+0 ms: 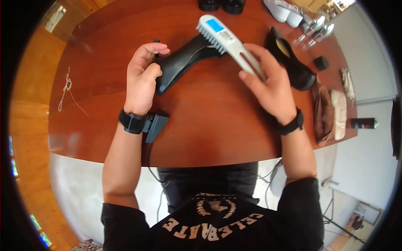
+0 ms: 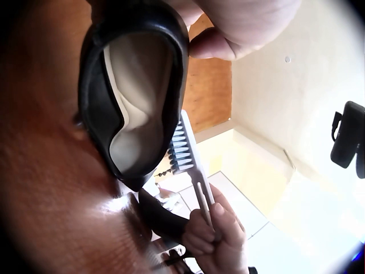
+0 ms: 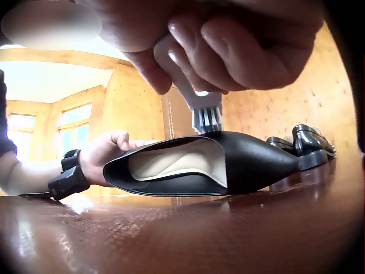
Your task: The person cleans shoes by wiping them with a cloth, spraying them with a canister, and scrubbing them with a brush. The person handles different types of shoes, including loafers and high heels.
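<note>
A black pointed shoe with a beige insole (image 3: 177,162) lies tilted on its side. My left hand (image 1: 143,81) holds its heel end, thumb and fingers around it; in the left wrist view the shoe (image 2: 137,97) fills the upper part. My right hand (image 1: 272,85) grips the handle of a grey-white brush (image 1: 226,39) with a blue label. The brush bristles (image 3: 207,119) are at the shoe's upper side near the toe, seemingly touching it in the right wrist view.
Another black shoe (image 1: 289,62) lies to the right, near a small black round object (image 1: 321,63). Brown and cream items (image 1: 331,113) are at the right edge, white shoes (image 1: 282,12) and black shoes (image 1: 222,5) at the back, a tied string (image 1: 67,88) at the left.
</note>
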Tool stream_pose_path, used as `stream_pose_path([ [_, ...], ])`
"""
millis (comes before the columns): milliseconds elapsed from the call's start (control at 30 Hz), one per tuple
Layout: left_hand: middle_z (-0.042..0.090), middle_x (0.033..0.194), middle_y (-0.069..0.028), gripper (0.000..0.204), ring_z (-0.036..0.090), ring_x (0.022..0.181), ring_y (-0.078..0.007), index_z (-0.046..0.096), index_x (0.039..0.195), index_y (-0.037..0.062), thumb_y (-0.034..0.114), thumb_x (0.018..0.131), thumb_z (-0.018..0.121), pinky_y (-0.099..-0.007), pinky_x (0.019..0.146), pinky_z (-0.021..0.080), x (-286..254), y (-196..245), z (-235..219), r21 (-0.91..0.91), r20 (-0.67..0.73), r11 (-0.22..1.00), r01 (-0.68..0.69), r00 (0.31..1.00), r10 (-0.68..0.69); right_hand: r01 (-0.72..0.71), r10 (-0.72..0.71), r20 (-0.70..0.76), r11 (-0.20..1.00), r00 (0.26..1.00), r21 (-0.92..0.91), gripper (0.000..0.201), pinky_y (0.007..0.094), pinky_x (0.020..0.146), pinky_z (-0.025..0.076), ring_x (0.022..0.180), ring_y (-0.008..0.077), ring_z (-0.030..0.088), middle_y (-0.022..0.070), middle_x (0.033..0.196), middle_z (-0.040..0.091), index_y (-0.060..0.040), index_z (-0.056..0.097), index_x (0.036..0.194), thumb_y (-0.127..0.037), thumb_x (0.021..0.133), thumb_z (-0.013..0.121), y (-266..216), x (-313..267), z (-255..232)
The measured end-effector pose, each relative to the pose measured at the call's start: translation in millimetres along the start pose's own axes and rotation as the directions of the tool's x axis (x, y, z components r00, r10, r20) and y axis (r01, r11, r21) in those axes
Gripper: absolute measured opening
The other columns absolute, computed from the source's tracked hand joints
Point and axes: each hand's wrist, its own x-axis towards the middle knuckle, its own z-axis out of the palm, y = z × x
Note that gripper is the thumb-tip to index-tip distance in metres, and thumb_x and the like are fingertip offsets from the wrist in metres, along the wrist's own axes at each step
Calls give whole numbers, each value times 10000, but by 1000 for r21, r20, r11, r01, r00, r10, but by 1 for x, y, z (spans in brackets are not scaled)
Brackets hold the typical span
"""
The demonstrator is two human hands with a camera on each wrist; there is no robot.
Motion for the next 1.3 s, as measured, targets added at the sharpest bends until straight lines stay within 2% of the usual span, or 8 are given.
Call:
stream_pose_path([
  [100,624,1165,-110,502,573,1144,-202,596,1190,-17,-55,728,404,-324,1024,438,-1,2,2,27,17,1000,-8,1000,7,-24,24,64,1000,998,-6,509,349,815,562,930,294,741,181,1056,729,-64,583,1339,-152,867,754,-11,-2,-1],
  [300,633,1105,-68,388,592,1013,-142,617,1156,9,-65,809,462,-283,868,481,-3,3,3,82,32,994,-67,997,65,-194,193,-82,981,978,-7,477,327,879,534,1004,216,707,142,1123,726,-23,578,1323,-86,871,717,-1,4,-5],
  [533,626,1070,-53,361,577,961,-121,613,1128,9,-54,801,475,-275,840,477,-4,2,4,98,53,991,-93,995,88,-39,30,74,993,997,115,520,287,875,523,997,145,674,111,1106,710,-24,560,1351,-31,848,694,-3,-3,1],
  [667,625,1062,-50,360,571,947,-112,611,1125,9,-51,796,477,-269,820,477,-4,1,2,88,61,994,-67,996,62,-36,39,-50,998,998,56,476,292,875,525,985,154,679,123,1120,714,-15,584,1324,-42,860,690,0,0,2],
  [767,624,1062,-47,365,571,948,-109,612,1127,11,-53,794,476,-267,819,477,-4,2,2,91,68,994,-62,996,56,-192,197,-82,980,977,60,475,301,883,527,1001,160,684,123,1123,718,-1,583,1323,-54,864,695,-1,2,-4],
  [967,644,1063,-64,352,583,1042,-140,605,1161,0,-17,836,474,-282,926,463,-2,2,3,72,63,988,-134,990,130,97,-98,104,995,990,19,550,292,831,543,959,189,709,151,1105,723,3,568,1359,-50,835,728,-5,-2,2],
  [1100,664,1099,-92,359,574,1105,-172,593,1219,-10,126,922,443,-320,996,445,1,1,-1,-33,27,996,-86,996,87,138,-141,204,990,969,30,577,291,822,551,952,212,725,162,1166,713,-3,580,1366,-28,812,741,-10,-6,4],
  [1300,674,1150,-111,440,582,1112,-185,563,1284,-8,253,985,373,-329,993,449,1,0,-1,-66,-17,996,-55,998,54,99,-112,182,992,977,79,591,286,840,554,992,206,726,161,1190,712,5,580,1377,-1,808,738,-12,-5,5],
])
